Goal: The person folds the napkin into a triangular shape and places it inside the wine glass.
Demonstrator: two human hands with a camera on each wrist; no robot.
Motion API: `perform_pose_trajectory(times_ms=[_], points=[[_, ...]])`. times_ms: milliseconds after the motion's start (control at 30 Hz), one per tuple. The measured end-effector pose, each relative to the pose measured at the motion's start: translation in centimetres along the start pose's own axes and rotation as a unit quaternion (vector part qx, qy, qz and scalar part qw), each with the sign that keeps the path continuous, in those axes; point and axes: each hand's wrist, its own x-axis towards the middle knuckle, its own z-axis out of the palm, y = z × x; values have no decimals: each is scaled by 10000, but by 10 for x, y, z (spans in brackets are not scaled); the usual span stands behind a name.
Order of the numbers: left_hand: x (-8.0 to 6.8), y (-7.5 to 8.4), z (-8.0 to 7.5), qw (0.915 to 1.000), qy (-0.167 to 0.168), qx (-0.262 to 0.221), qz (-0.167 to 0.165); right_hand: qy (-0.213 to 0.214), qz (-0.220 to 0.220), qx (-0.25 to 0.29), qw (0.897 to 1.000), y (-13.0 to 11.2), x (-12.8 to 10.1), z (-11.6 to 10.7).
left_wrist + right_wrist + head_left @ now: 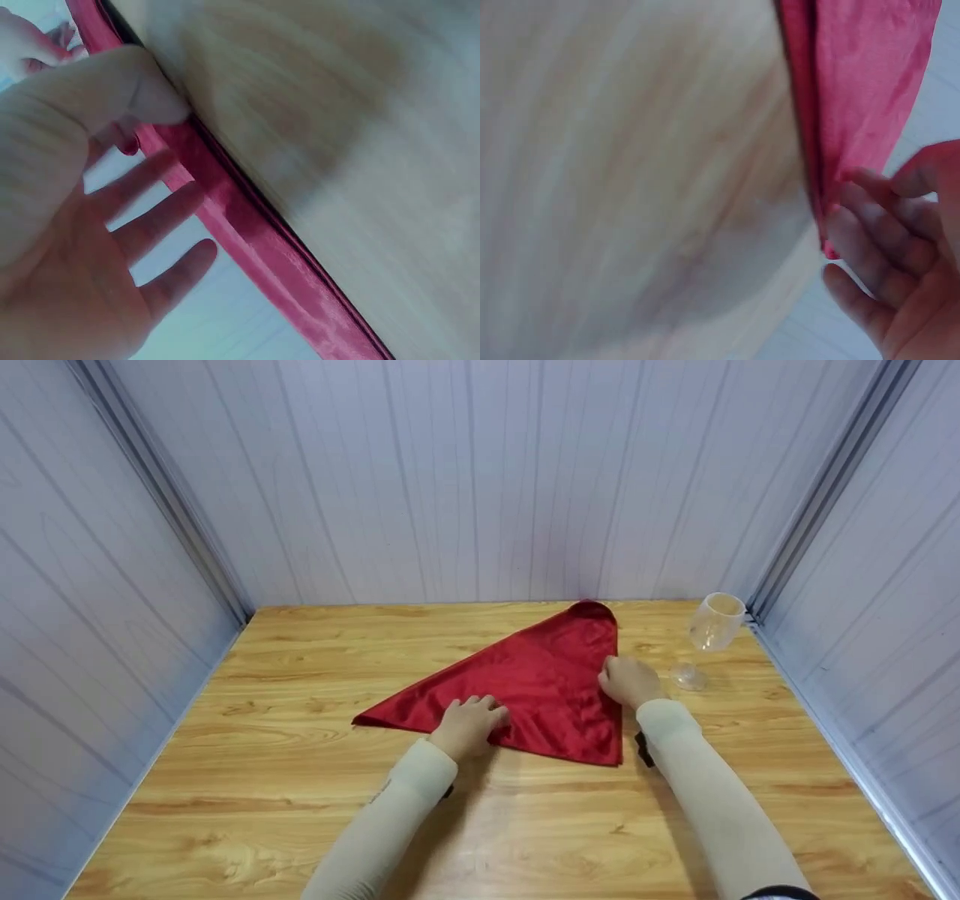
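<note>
Both wrist views blur; left hand (469,725) fingers lie spread on the red napkin (540,682), right hand (628,681) fingers pinch its edge.

Close up we see our left hand (82,247), palm toward the camera, fingers (161,225) spread and fairly straight, their tips resting against the folded edge of the red satin cloth (255,247). That edge runs diagonally from upper left to lower right. Beyond it lies the blurred wooden tabletop (337,127).
</note>
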Motion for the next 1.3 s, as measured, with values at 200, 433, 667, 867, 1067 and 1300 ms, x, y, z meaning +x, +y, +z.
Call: perform_pose_trajectory(times_ms=[200,433,667,867,1067,1300], points=[[-1,9,-1,9987,199,151,453,-203,71,466,9987,11,1,7],[-1,12,0,9994,-135,-92,291,-1224,38,743,9897,19,-3,7],[-1,12,-3,9995,-130,-128,262,-1275,98,761,9889,17,-7,1],[0,13,-3,9997,-131,6,210,-1201,59,583,9910,19,-8,2],[2,8,-2,9997,-231,-10,91,-1251,185,519,9906,16,-7,2],[2,4,-5,9997,-224,-48,72,-1186,195,400,9919,12,-8,2]])
